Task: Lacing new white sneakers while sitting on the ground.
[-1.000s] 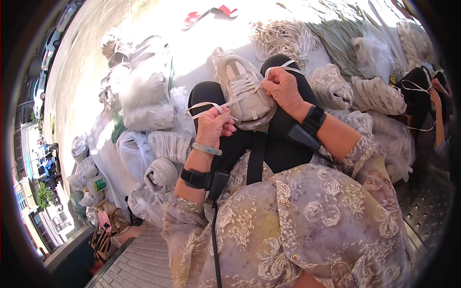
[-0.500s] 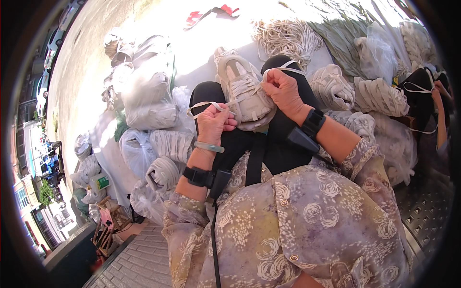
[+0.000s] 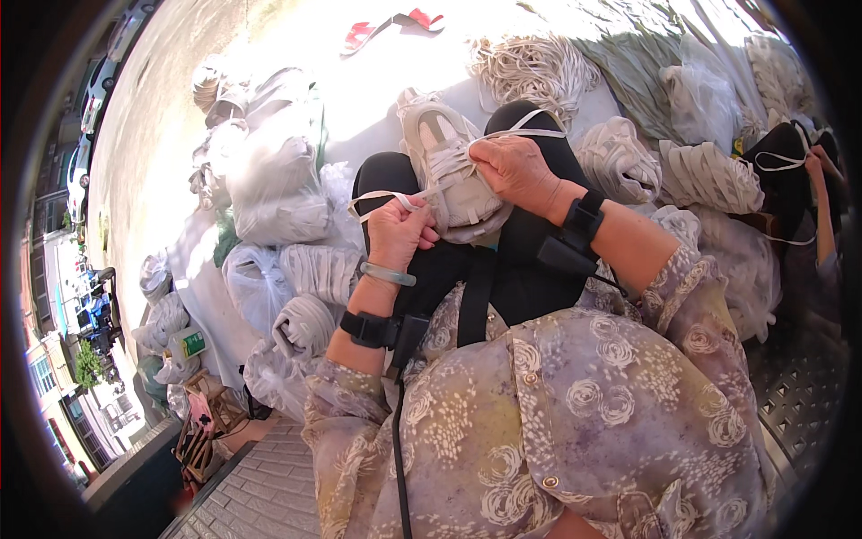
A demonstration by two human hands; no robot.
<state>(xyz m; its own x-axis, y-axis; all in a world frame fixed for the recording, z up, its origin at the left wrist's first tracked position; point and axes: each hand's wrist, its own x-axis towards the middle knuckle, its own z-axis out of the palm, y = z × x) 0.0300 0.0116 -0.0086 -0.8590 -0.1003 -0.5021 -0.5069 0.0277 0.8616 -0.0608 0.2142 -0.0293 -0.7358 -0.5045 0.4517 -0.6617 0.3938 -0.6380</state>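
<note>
A pale beige sneaker [image 3: 438,121] is held between my black-clad knees, its toe toward me. White shoelace [image 3: 539,133] runs through its eyelets, with loose ends looping out over both knees. My left hand [image 3: 398,226] is closed in a pinch on the lace at the left of the toe. Above the sneaker's right side, my right hand [image 3: 521,171] pinches the lace near the eyelets, its fingertips partly hidden behind the back of the hand.
Bundles of pale shoe parts [image 3: 620,162] lie to the right, and plastic-wrapped bundles [image 3: 278,184] to the left. A heap of white laces [image 3: 534,72] sits beyond my right knee. Another person's hand [image 3: 819,162] holds a lace at far right. Red-ended straps [image 3: 392,31] lie ahead.
My right hand has moved left and slightly down, over the sneaker's eyelets, and turned so its back shows more. My left hand has barely moved and keeps its pinch.
</note>
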